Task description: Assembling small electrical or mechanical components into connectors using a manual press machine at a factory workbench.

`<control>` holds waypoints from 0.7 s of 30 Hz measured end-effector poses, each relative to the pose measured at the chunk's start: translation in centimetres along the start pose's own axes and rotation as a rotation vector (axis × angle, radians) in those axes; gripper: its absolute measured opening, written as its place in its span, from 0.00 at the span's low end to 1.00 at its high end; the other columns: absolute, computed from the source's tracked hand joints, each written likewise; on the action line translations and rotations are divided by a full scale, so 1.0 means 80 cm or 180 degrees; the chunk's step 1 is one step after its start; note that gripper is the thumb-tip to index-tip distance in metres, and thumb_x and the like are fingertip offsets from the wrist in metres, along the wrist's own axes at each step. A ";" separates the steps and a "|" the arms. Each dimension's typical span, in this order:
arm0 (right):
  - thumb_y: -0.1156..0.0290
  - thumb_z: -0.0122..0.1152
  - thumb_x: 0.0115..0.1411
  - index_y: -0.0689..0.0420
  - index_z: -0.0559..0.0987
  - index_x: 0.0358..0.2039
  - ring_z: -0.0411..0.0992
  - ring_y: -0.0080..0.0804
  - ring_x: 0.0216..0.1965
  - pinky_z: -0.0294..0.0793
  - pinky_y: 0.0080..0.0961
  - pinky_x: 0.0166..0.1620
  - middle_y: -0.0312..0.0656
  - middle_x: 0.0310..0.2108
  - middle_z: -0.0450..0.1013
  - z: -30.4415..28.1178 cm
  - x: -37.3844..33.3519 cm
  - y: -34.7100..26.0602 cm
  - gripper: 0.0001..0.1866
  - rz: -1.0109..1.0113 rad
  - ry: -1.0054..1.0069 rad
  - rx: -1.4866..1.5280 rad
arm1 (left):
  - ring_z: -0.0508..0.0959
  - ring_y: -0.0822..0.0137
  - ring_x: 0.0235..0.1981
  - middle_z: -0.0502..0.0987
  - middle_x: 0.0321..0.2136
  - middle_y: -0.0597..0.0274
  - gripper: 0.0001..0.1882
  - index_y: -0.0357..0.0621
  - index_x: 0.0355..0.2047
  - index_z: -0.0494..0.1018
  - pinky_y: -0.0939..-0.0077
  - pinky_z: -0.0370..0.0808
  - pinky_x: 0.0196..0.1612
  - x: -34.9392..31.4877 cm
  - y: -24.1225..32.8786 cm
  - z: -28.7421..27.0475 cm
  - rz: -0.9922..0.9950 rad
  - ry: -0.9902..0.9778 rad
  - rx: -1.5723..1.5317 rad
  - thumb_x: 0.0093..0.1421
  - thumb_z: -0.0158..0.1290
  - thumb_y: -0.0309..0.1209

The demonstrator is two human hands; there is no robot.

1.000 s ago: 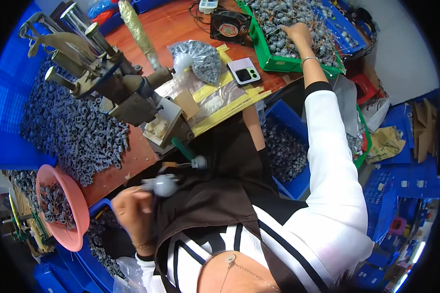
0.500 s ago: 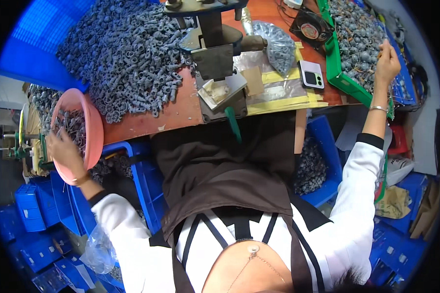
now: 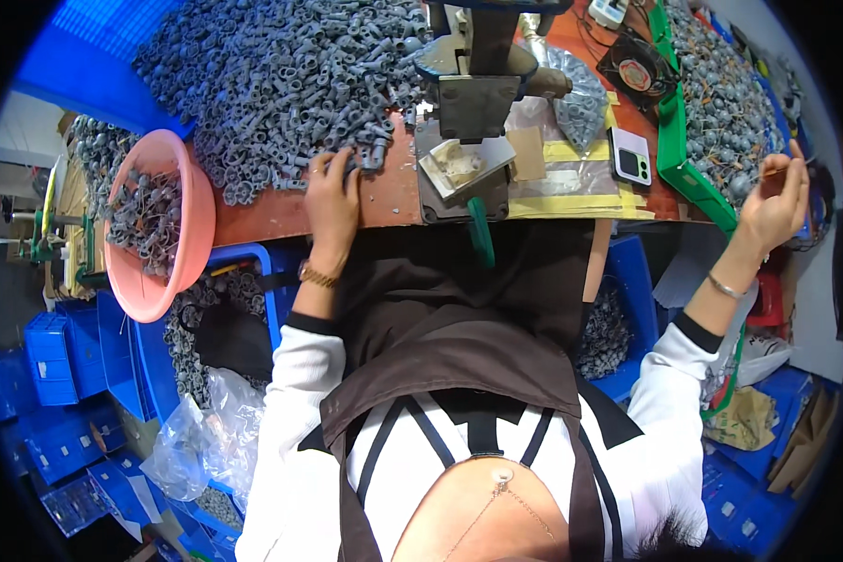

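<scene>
My left hand is at the near edge of a large heap of small grey plastic fittings, its fingers closed round one grey fitting. Over by the green-edged tray at the right, my right hand is raised with thumb and fingers bent together. What it holds, if anything, is too small to make out. That tray carries many grey balls with thin wires and orange bits. Between the hands stands a bench press with a pale block beneath its head and a green handle.
A pink basin of grey parts with wires stands left of the heap. Behind the press lie a bag of grey parts, a phone and a small black fan. Blue crates flank my lap below the table edge.
My left hand has moved right from the pink basin to the fittings heap and closed on a fitting. My right hand has come lower, nearer me. The whole view has shifted slightly.
</scene>
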State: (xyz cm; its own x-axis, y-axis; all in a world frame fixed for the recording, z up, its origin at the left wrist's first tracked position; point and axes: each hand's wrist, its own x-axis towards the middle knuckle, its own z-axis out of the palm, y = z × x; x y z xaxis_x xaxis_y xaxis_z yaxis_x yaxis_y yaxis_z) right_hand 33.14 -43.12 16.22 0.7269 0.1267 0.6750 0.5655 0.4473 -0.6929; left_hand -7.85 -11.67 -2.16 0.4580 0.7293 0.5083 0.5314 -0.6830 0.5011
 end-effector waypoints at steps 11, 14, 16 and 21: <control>0.70 0.46 0.67 0.67 0.76 0.41 0.56 0.22 0.23 0.56 0.16 0.27 0.37 0.21 0.63 0.032 -0.126 -0.035 0.14 0.0976 -0.1393 0.1115 | 0.70 0.54 0.45 0.75 0.41 0.57 0.15 0.44 0.43 0.75 0.60 0.67 0.47 0.013 -0.088 -0.086 -0.0334 0.0284 0.1886 0.53 0.55 0.28; 0.70 0.48 0.67 0.66 0.77 0.37 0.56 0.22 0.21 0.55 0.16 0.24 0.35 0.19 0.62 0.055 -0.145 -0.034 0.13 0.0974 -0.1419 0.0845 | 0.70 0.55 0.44 0.75 0.40 0.59 0.14 0.45 0.41 0.76 0.59 0.66 0.47 0.018 -0.090 -0.089 -0.0293 -0.0088 0.1959 0.53 0.56 0.29; 0.69 0.50 0.66 0.67 0.76 0.34 0.57 0.22 0.21 0.55 0.17 0.23 0.36 0.19 0.64 0.068 -0.156 -0.034 0.13 0.0946 -0.1510 0.0800 | 0.71 0.57 0.41 0.76 0.38 0.60 0.10 0.45 0.37 0.77 0.60 0.67 0.45 0.016 -0.088 -0.091 -0.0097 0.0195 0.1663 0.53 0.57 0.29; 0.66 0.54 0.64 0.64 0.74 0.24 0.59 0.23 0.16 0.56 0.19 0.22 0.38 0.15 0.64 0.080 -0.179 -0.045 0.16 0.0926 -0.1976 0.0703 | 0.75 0.61 0.31 0.76 0.29 0.59 0.04 0.40 0.33 0.77 0.71 0.71 0.36 0.021 -0.016 -0.058 -0.0092 0.0929 -0.0583 0.55 0.56 0.24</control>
State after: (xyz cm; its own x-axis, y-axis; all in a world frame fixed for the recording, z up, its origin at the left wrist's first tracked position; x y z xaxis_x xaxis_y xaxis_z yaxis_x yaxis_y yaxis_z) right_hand 18.19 -40.85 10.65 0.4433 0.7185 0.5359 0.2431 0.4791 -0.8434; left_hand -11.08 -9.77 1.34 0.2073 0.7242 0.6577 0.3923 -0.6774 0.6223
